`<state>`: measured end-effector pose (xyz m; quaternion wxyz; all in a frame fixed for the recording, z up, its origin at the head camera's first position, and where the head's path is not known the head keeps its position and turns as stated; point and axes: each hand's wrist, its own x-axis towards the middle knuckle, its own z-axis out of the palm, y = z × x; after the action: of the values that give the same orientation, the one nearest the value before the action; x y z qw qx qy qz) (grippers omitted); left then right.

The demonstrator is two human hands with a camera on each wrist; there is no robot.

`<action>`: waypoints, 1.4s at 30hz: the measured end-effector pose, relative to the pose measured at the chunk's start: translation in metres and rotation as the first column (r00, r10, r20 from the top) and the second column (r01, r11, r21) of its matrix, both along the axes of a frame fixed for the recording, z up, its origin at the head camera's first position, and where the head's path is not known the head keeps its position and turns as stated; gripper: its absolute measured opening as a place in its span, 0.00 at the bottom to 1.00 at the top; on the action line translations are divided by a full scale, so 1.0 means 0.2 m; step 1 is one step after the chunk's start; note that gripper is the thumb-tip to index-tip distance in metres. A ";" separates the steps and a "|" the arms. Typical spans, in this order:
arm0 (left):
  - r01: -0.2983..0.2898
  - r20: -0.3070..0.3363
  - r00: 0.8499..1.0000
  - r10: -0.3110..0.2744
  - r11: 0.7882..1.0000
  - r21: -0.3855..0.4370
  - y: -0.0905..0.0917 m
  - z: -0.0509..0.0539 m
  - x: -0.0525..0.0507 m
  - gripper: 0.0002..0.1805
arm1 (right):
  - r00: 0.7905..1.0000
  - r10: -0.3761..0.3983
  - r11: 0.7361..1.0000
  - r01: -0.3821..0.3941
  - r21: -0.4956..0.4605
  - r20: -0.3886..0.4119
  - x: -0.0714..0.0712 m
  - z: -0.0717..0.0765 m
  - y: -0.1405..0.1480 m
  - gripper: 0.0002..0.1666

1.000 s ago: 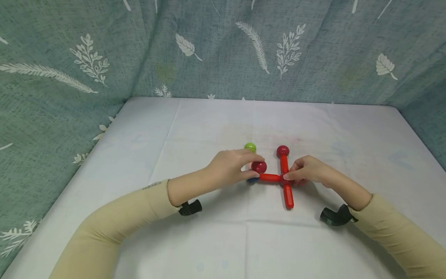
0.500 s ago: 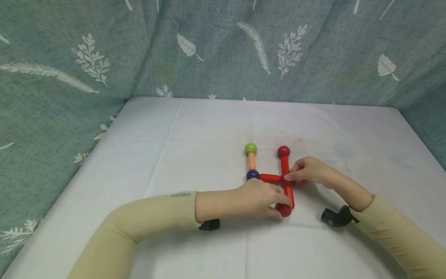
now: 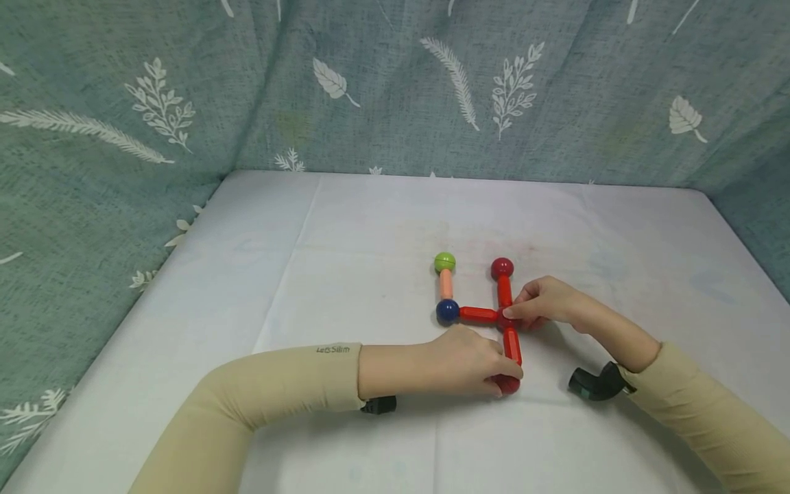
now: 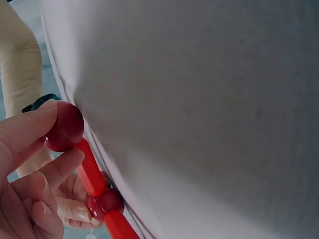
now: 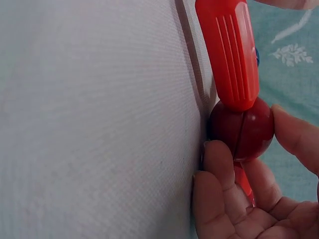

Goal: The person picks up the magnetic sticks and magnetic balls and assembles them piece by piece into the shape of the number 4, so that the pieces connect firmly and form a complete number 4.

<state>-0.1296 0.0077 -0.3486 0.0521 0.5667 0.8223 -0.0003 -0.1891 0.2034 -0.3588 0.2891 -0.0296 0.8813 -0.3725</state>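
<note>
My left hand [image 3: 472, 363] pinches a dark red ball [image 4: 68, 127] at the near end of a red rod [image 3: 511, 345]; in the left wrist view the ball meets the rod's end. My right hand [image 3: 549, 303] grips the central dark red ball [image 5: 244, 129] between thumb and fingers. From that centre another red rod [image 3: 505, 291] runs to a far red ball [image 3: 503, 267]. A third red rod [image 3: 479, 315] points left to a dark blue ball [image 3: 447, 311]. Beyond the blue ball, a peach rod [image 3: 446, 284] leads to a green ball [image 3: 444, 261].
The pieces lie on a white cloth-covered table [image 3: 345, 261]. A green leaf-patterned curtain [image 3: 395, 89] hangs behind and at the left. Dark wrist cameras [image 3: 597, 383] sit at both sleeve cuffs.
My left hand has carried the red ball from beside the blue ball down to the near rod's end, bringing the blue ball and peach rod into view. My right hand stays put.
</note>
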 end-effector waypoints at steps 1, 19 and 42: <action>-0.001 0.001 1.000 0.001 1.000 -0.003 0.00 0.00 0.00 0.16 | 1.000 0.000 1.000 0.000 -0.002 0.001 0.00 0.00 0.00 0.15; 0.019 0.014 1.000 -0.019 1.000 0.012 0.06 -0.03 0.00 0.15 | 1.000 0.006 1.000 -0.006 0.000 0.022 -0.01 0.00 0.00 0.16; -0.039 0.063 0.997 0.041 0.999 -0.027 0.04 -0.01 -0.01 0.22 | 0.999 0.027 1.000 -0.027 -0.011 0.028 -0.01 0.00 0.01 0.16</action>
<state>-0.1317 0.0155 -0.3512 0.0856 0.5490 0.8314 0.0081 -0.1906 0.2054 -0.3595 0.3063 -0.0378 0.8748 -0.3735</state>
